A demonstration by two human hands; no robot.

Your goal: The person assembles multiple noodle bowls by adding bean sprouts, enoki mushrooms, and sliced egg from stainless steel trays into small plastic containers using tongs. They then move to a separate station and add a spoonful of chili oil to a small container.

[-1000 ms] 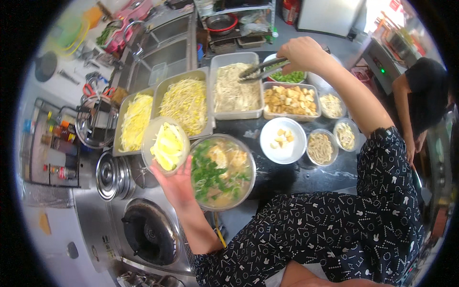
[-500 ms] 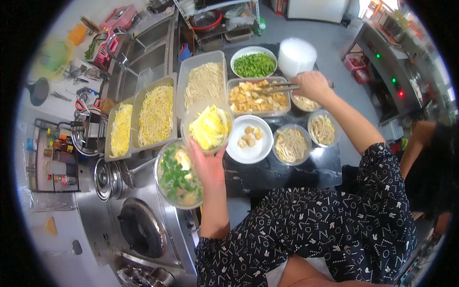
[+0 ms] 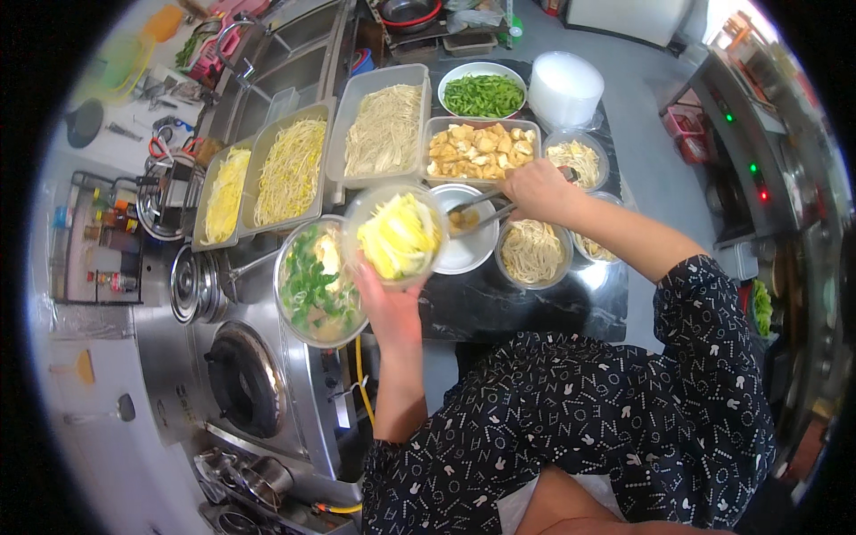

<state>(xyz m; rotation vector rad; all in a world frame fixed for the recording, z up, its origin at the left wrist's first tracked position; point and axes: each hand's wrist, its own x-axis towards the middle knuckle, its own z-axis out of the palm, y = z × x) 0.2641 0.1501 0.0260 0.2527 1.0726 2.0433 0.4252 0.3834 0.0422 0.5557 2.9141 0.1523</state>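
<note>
the left hand grasps a clear round tub from its near side, holding it raised over the left part of the black worktop; shredded yellow-white cabbage fills it. the right hand is clenched round metal tongs, whose tips reach into a white bowl just right of the tub, at some brown tofu pieces. whether the tips pinch any is unclear. a round bowl of soup topped with chopped greens sits left of the left hand, on its near side. beyond the white bowl lie boxed fried tofu cubes, and farther off, chopped green vegetables. boxed bean sprouts stand to the far left.
</note>
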